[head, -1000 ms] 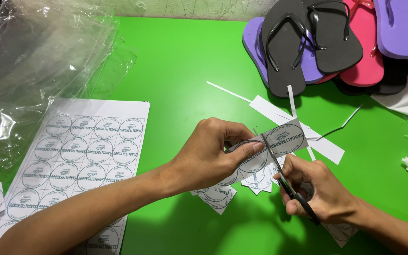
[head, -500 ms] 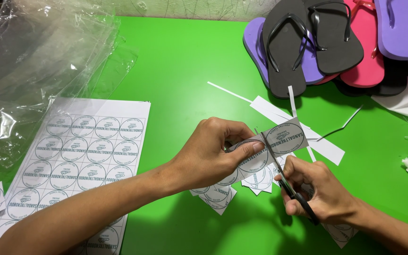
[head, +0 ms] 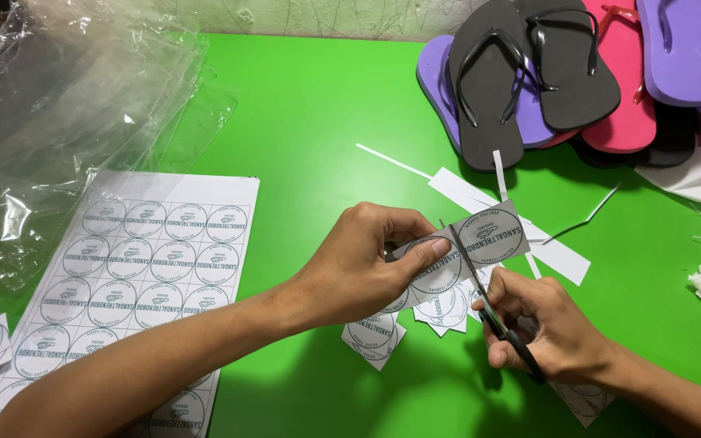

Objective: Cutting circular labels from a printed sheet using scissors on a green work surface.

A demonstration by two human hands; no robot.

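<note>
Green table [head: 310,122], left hand [head: 367,259] fingers pinching label strip [head: 468,247], right hand [head: 549,328] fingers gripping scissors [head: 488,308]

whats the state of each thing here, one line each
left hand: pinching the label strip
right hand: gripping the scissors
scissors: blades open, set into the strip between two round labels
label strip: held off the table, partly cut
label sheet: flat, uncut
cut labels: loose under the hands
flip-flops: piled up
plastic bags: empty, heaped
</note>
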